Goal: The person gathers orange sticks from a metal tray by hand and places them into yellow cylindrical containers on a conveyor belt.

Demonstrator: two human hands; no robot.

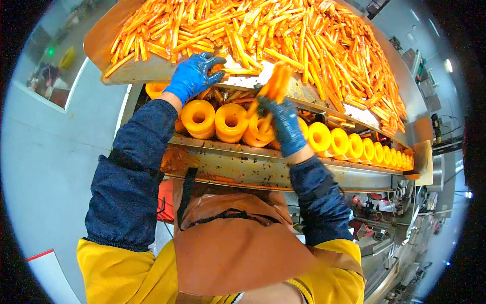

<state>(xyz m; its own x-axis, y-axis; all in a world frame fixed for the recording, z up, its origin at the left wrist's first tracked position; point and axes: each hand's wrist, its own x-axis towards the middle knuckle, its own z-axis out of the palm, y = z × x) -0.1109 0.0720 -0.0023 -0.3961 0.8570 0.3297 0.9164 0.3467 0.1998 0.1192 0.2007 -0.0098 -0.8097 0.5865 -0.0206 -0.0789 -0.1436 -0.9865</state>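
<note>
My left hand point(196, 76), in a blue glove, is at the front edge of the metal tray point(147, 71), its fingers curled round a small orange piece at the tray's lip. My right hand point(281, 119), gloved in blue and smeared dark, grips a bundle of orange sticks point(277, 83) that points up, somewhat blurred. Below that hand, more sticks stand in an orange cup point(258, 133) with a round opening. Two neighbouring cups, one in the middle point(231, 122) and one further left point(198, 119), show open holes. A large heap of orange sticks point(314, 45) covers the tray.
A row of orange cups point(354, 147) runs to the right behind a stained metal rail point(228, 164). Loose sticks lie between tray and cups. A brown apron point(238, 253) hangs in front of me. Machinery point(390, 218) stands at the lower right.
</note>
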